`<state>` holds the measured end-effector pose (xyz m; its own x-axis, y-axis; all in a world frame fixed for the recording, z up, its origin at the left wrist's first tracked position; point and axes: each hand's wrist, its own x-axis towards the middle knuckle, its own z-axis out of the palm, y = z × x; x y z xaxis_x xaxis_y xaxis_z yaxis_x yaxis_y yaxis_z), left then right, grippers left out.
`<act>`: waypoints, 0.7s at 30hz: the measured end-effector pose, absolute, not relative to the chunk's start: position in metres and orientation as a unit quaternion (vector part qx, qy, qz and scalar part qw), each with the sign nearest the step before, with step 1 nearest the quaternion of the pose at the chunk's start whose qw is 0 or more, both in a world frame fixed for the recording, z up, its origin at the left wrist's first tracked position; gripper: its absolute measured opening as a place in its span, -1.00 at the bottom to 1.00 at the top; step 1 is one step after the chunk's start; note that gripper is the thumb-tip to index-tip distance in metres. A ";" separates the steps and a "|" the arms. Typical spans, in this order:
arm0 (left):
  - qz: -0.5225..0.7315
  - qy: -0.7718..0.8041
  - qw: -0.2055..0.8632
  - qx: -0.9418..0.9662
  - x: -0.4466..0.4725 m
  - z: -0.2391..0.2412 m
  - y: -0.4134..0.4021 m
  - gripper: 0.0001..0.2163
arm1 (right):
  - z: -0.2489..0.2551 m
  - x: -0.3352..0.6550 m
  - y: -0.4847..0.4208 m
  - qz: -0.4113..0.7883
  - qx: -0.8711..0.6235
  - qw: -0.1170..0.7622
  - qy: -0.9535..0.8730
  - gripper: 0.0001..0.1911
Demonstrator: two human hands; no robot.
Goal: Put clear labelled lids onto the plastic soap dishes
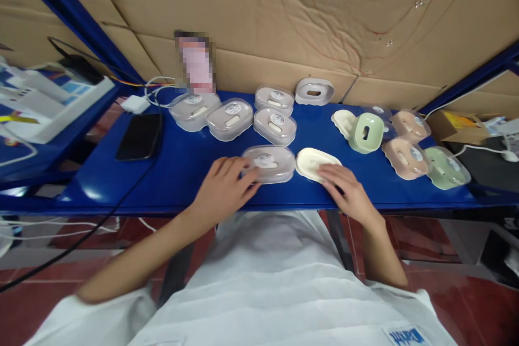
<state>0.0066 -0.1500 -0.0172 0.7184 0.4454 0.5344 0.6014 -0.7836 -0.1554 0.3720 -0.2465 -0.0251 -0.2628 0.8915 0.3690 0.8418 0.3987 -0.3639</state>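
My left hand (224, 186) lies on the blue shelf (182, 167) with fingers stretched out, its fingertips touching the left end of a clear-lidded soap box (271, 163). My right hand (344, 190) rests flat, fingers extended onto the near edge of a cream oval tray (314, 162) just right of that box. Neither hand grips anything.
Several more lidded boxes (231, 118) stand behind, plus a white base on its side (314, 91). Green (366, 132), pink (406, 157) and pale green (446, 168) soap dishes crowd the right. A black phone (140, 136) and a cabled charger (135, 104) lie left. Cardboard backs the shelf.
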 end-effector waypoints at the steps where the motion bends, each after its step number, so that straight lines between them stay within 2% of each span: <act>1: -0.247 -0.321 0.167 -0.899 -0.007 -0.020 -0.152 -0.82 | -0.021 0.377 -0.237 0.018 -0.567 0.260 -0.782 -0.60; 3: -0.256 -0.374 0.173 -0.874 -0.031 -0.024 -0.154 -0.78 | -0.014 0.397 -0.216 -0.074 -0.656 0.235 -0.714 -0.49; 6: -0.287 -0.412 0.164 -0.849 -0.043 -0.023 -0.158 -0.72 | -0.010 0.431 -0.190 -0.162 -0.775 0.147 -0.593 -0.32; 9: -0.321 -0.358 0.121 -0.868 -0.019 -0.021 -0.165 -0.66 | -0.012 0.448 -0.183 -0.174 -0.791 0.090 -0.580 -0.43; 12: -0.251 -0.272 0.058 -0.927 0.024 -0.022 -0.168 -0.55 | -0.013 0.439 -0.200 -0.174 -0.742 0.132 -0.634 -0.55; 15: -0.190 -0.229 0.016 -0.955 0.057 -0.028 -0.164 -0.49 | -0.011 0.415 -0.226 -0.110 -0.654 0.196 -0.722 -0.63; 21: -0.227 -0.242 -0.007 -0.943 0.055 -0.038 -0.159 -0.50 | -0.017 0.366 -0.247 0.049 -0.523 0.237 -0.818 -0.60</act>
<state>0.0554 -0.1590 -0.0376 0.7799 0.4595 0.4250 0.4529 -0.8829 0.1236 0.3658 -0.2467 -0.0175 -0.3415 0.8776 0.3364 0.8315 0.4490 -0.3271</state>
